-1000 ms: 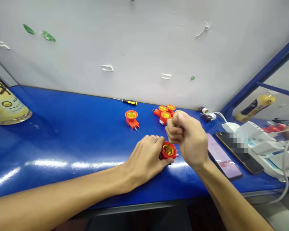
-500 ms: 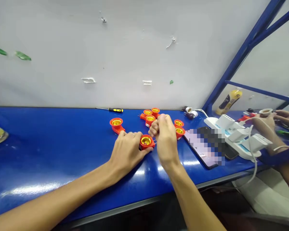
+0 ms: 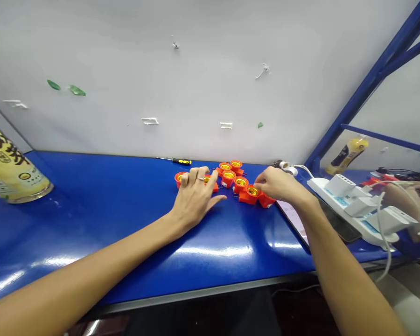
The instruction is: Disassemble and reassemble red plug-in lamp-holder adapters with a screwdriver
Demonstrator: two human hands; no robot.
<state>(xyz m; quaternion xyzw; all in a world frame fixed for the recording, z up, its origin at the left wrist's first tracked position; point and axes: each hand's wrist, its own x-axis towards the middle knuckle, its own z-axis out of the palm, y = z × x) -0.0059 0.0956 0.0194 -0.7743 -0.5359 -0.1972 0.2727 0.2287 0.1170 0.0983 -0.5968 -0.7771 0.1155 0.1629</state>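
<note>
Red bulb socket [image 3: 249, 198], seen on the table beneath the fingertips of my right hand [image 3: 283, 185]. These fingertips are bunched close together at its rim; I cannot tell whether they grip it or anything else. A neighbouring socket [image 3: 266, 200] lies just beside it, under the same hand. My left hand [image 3: 195, 193] is spread wide, palm down, thumb stretched aside, with a ringed finger; its fingers partly cover a pronged socket [image 3: 215, 187], and one more socket [image 3: 178, 178] shows at their left. Between my hands, further sockets [image 3: 228, 181] form a cluster, mouths upward. Behind, a black-and-yellow screwdriver [image 3: 182, 161] lies near the foot of the white wall [image 3: 126, 70]. To the right, a lit phone [image 3: 294, 219] lies partly behind my right arm, and past it a white power strip [image 3: 380, 235] carries several plugs. At the far left, a yellow container [image 3: 14, 170] stands on the blue table [image 3: 108, 200].
</note>
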